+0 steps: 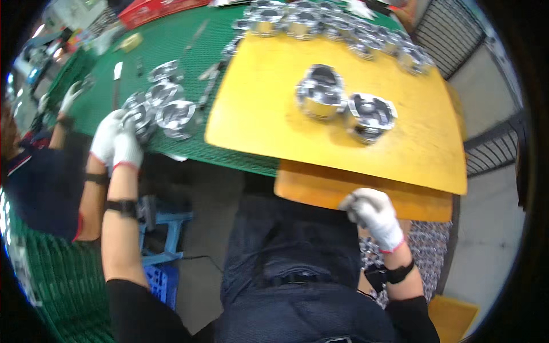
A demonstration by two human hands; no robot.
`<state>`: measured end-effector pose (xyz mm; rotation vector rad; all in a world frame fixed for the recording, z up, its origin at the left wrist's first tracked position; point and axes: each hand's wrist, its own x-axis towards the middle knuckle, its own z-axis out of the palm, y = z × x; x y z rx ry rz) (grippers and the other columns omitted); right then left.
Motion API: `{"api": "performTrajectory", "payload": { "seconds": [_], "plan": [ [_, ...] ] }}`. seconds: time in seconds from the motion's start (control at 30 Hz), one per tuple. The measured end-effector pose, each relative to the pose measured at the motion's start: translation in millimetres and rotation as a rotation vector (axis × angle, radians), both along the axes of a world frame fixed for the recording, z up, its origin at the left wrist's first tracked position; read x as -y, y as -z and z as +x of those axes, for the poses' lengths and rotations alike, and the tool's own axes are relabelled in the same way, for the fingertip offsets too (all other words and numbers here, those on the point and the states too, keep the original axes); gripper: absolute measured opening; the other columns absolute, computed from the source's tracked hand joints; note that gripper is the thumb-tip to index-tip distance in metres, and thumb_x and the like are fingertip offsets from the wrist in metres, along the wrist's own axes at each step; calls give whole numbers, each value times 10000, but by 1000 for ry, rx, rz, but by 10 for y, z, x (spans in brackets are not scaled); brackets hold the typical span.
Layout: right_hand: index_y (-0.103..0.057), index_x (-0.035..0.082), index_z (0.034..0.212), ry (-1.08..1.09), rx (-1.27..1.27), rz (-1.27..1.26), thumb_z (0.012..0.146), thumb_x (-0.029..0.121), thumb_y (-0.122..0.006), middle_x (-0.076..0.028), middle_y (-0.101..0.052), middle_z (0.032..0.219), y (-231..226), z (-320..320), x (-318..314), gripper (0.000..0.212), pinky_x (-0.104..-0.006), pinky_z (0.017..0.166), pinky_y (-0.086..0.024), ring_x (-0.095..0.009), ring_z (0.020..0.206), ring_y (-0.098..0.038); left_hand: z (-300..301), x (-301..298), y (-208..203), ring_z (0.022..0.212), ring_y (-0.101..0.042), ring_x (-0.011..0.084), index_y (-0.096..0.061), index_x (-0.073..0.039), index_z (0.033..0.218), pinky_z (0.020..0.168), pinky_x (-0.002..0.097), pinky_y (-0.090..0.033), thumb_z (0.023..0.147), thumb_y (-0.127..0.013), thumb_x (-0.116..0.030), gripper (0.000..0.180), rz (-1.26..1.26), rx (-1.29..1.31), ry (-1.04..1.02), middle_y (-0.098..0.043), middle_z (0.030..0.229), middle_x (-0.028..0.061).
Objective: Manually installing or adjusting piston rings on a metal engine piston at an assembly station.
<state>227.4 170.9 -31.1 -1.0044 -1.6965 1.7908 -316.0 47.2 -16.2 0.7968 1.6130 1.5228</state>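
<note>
while left hand is at the metal pistons, can't tell its fingers' grip; right hand fingers curled, hold unclear; red bin, blue crate: contents unclear.

Metal parts: no lettering or numbers can be read
Yellow board: no legible text
Green bench: none legible
Red tray, far left: none readable
Blue crate, near left: none readable
</note>
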Motion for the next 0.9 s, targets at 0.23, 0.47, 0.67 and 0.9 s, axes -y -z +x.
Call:
{"api": "performTrajectory", "payload": {
  "seconds": [0.23,0.47,0.67,0.9],
  "plan": [
    [-649,-53,1063,-1,20,324,878,83,-612,-131,-708,977,-287,81,-68,233,-291,772,-547,-157,843,-676,180,324,706,1202,-506,228,-414,32,1372,996,369,-460,968,-556,-209,492,167,-287,-506,-472,1339,131],
    [-629,53,1129,144,510,1132,853,137,-669,-151,-671,883,-574,-36,-865,292,-362,692,-535,-291,772,-668,1853,286,129,1233,-490,246,-406,21,1388,997,397,-468,951,-549,-101,476,206,-378,-212,-478,1344,183],
    [-592,87,908,5,414,1429,814,193,-661,-98,-615,728,-635,-72,-454,157,-391,600,-508,-289,684,-637,2850,241,-236,1230,-523,326,-344,-15,1440,974,461,-495,935,-625,-327,658,-40,215,552,-455,1384,197],
    [-663,149,1043,-707,152,1150,746,175,-638,8,-492,562,-588,109,363,298,-300,359,-414,-142,461,-568,3224,303,-41,1084,-586,176,-354,16,1364,948,338,-503,932,-571,-75,492,-302,574,622,-566,1208,112]
  ]
}}
